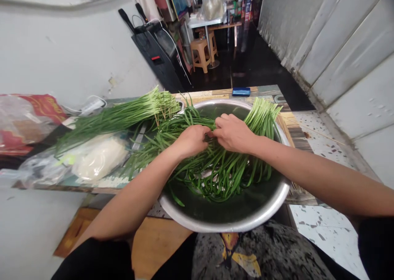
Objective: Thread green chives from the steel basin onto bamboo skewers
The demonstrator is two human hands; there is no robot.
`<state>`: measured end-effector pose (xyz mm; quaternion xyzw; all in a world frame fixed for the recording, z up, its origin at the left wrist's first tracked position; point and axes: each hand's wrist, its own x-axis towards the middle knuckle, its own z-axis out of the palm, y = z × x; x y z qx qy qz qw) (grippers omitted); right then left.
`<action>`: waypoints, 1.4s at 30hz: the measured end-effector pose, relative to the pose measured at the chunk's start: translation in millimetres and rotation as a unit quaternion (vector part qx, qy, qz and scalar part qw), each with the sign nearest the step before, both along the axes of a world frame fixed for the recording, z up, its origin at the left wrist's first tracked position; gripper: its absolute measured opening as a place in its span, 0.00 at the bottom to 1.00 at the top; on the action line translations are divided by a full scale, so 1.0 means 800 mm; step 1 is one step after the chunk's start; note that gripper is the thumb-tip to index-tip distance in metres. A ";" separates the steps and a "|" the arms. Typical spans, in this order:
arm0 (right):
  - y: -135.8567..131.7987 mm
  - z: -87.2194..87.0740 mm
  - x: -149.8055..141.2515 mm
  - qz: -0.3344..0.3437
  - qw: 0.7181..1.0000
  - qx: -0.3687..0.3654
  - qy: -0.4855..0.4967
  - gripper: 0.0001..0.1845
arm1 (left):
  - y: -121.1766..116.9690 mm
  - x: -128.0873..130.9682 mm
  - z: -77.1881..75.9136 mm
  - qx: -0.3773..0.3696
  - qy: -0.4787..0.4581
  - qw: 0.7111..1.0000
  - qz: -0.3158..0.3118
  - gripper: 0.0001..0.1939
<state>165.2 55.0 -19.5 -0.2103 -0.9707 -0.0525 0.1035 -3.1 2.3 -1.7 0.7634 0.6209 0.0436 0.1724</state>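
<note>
Your left hand (193, 141) and right hand (233, 134) pinch long, flat green leaves (229, 171) over the round silvery metal basin (215, 214), where tugging against the tangle could tear them.

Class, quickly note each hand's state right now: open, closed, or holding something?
Left hand: fingers curled at the greens; whether it holds any cannot be told.
Right hand: fingers bent at the greens; grip hidden, cannot be told.

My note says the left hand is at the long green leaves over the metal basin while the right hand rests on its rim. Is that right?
The right hand isn't on the basin's rim; the head view shows it at the green leaves too, close beside the left hand.
</note>
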 end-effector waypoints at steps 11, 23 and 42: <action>0.002 -0.001 0.003 0.023 1.000 -0.004 0.003 0.11 | 0.001 -0.001 -0.002 -0.012 -0.009 1.000 0.004 0.14; 0.000 0.001 0.004 -0.006 1.000 0.008 -0.024 0.13 | 0.001 0.000 -0.002 -0.017 -0.007 1.000 0.011 0.17; 0.007 -0.002 0.002 -0.002 0.996 -0.085 0.006 0.08 | 0.001 -0.002 -0.003 0.002 -0.021 1.000 0.003 0.16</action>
